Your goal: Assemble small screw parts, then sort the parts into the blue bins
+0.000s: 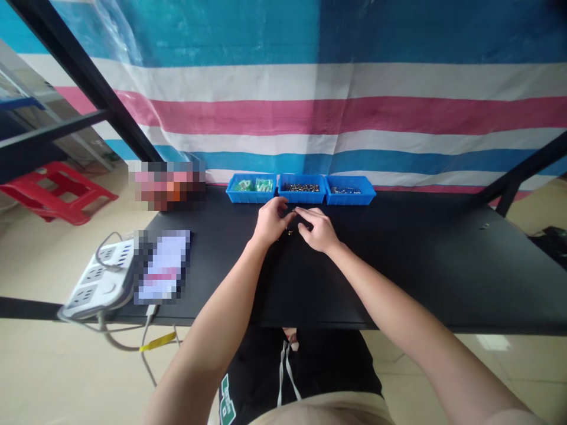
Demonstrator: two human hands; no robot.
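Observation:
Both my hands are over the middle of the black table, just in front of three blue bins. My left hand has its fingers curled, with the thumb pointing right; whatever it may hold is too small to make out. My right hand reaches left with its fingertips near my left thumb, thumb and index finger apart. Small metal pieces lie on the table between the hands. The middle bin holds many small dark metal parts, the right bin silvery ones, the left bin green-and-white packets.
A white power strip with cables and a blurred-out flat object are at the left. Another blurred item sits at the back left. A small metal piece lies far right. A red stool stands on the floor.

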